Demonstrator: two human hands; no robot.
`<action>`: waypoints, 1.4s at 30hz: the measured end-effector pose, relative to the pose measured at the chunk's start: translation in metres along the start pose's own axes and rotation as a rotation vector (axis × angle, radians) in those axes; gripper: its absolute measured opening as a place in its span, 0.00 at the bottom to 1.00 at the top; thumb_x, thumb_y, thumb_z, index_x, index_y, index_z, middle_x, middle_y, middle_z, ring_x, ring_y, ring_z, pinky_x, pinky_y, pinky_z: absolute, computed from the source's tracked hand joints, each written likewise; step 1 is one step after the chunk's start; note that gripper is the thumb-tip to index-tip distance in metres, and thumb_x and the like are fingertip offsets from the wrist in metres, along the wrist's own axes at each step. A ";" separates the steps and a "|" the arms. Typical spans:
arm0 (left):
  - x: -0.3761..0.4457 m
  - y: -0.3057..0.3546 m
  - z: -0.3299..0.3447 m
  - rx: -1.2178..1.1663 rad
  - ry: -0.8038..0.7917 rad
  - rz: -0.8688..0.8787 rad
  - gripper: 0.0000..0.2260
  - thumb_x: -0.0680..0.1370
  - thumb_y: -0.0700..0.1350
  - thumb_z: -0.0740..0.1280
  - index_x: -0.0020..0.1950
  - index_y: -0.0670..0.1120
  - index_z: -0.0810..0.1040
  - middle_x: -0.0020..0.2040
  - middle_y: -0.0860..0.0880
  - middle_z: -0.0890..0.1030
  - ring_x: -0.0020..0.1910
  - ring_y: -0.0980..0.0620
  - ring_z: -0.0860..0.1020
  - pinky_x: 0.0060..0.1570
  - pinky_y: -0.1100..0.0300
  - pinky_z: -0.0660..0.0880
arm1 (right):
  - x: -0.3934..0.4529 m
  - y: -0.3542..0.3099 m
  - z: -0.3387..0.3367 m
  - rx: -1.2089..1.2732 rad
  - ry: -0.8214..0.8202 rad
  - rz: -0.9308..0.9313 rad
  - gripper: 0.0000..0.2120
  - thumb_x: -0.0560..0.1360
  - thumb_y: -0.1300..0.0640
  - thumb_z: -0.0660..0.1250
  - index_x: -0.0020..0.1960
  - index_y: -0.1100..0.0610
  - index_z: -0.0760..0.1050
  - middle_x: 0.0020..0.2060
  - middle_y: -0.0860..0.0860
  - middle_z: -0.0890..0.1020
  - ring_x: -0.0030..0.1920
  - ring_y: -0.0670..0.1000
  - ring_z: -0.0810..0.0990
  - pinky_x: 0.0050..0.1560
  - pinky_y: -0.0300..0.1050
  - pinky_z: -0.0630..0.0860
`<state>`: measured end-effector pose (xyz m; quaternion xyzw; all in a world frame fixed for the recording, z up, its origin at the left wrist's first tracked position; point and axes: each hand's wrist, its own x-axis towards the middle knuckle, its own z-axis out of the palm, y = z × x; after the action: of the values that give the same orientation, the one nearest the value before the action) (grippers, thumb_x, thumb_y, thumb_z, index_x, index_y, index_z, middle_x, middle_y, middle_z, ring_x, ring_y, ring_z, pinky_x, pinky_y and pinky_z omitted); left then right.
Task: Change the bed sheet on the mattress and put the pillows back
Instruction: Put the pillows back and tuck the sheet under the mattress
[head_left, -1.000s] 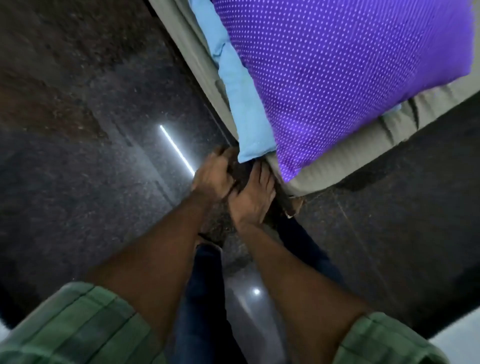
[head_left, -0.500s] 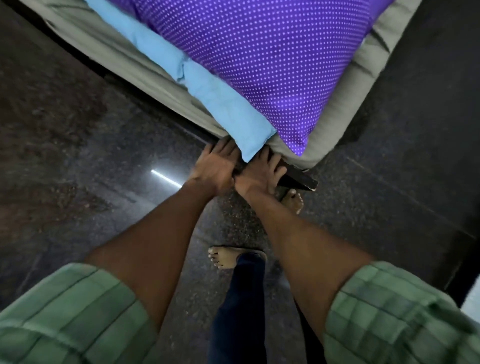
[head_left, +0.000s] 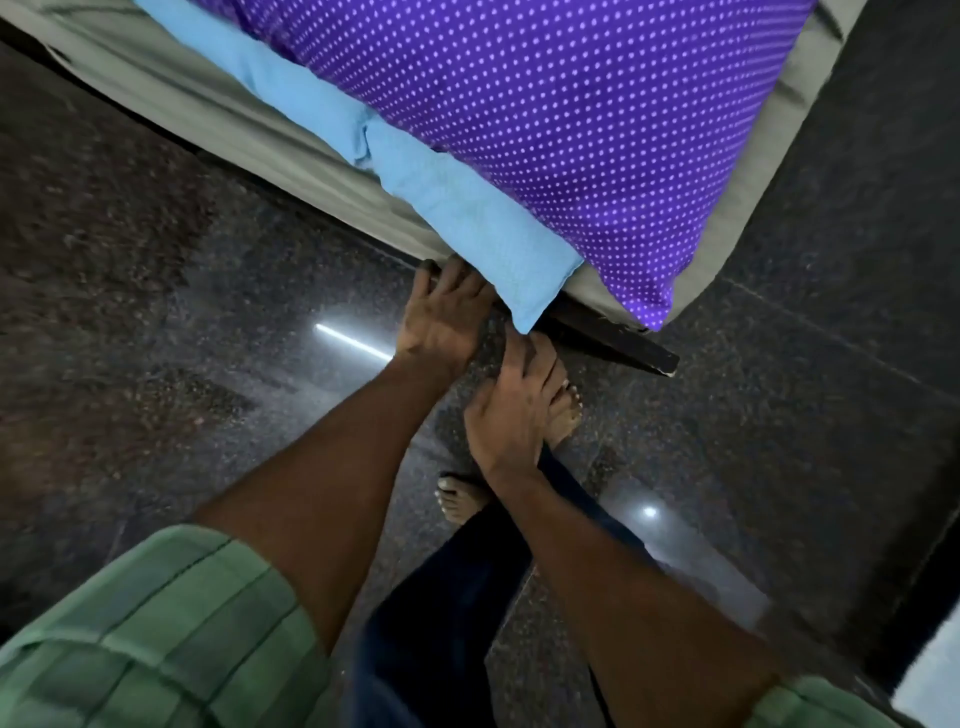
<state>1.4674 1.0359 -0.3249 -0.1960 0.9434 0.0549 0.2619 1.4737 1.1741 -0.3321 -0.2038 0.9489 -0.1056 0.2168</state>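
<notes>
Since half a second ago the two hands have come apart: the right hand (head_left: 511, 410) has dropped back from the bed corner toward the floor, while the left hand (head_left: 441, 322) stays up at the edge. The left hand's fingers (head_left: 447, 275) reach under the grey bed sheet (head_left: 218, 88) where it hangs over the mattress side, their tips hidden beneath the cloth, so whether they pinch it cannot be told. The right hand hangs just below the dark bed frame (head_left: 623, 343), its fingers loosely bent and holding nothing that shows, their tips close to the frame's underside.

The sheet is smooth, matte grey fabric, drawn over the mattress with soft creases along the side. On it lies a light blue pillow (head_left: 457, 208), plain and slightly nubby, whose pointed corner overhangs the edge right between the two hands. Over that rests a purple pillow (head_left: 545, 104), plump, covered in small white dots, its corner jutting past the mattress corner. The frame is a flat, dark, hard-edged slab. The floor (head_left: 182, 312) is dark polished speckled stone mirroring a strip light. Green checked sleeves (head_left: 156, 634) cover the upper arms
</notes>
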 end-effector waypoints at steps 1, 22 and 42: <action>0.005 0.003 -0.002 0.019 -0.003 -0.014 0.24 0.82 0.47 0.58 0.79 0.51 0.62 0.79 0.50 0.63 0.78 0.44 0.56 0.74 0.44 0.56 | 0.001 -0.003 0.001 0.026 -0.009 0.026 0.37 0.71 0.58 0.66 0.79 0.51 0.62 0.75 0.55 0.63 0.73 0.59 0.62 0.69 0.61 0.60; -0.022 -0.147 0.027 -0.098 0.139 0.297 0.32 0.77 0.55 0.52 0.81 0.45 0.65 0.78 0.46 0.68 0.77 0.46 0.67 0.66 0.47 0.65 | 0.031 -0.134 0.034 -0.060 0.046 -0.044 0.39 0.73 0.46 0.45 0.84 0.57 0.53 0.82 0.55 0.56 0.81 0.55 0.55 0.76 0.58 0.57; -0.017 -0.176 0.015 -0.083 0.245 0.229 0.38 0.69 0.51 0.63 0.80 0.45 0.63 0.80 0.46 0.65 0.77 0.46 0.65 0.71 0.47 0.65 | 0.079 -0.170 0.033 -0.049 -0.007 0.088 0.33 0.76 0.44 0.57 0.78 0.54 0.64 0.77 0.55 0.66 0.78 0.57 0.60 0.78 0.58 0.54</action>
<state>1.5581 0.8836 -0.3291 -0.1031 0.9813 0.0990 0.1287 1.4820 0.9843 -0.3416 -0.1673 0.9585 -0.0717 0.2194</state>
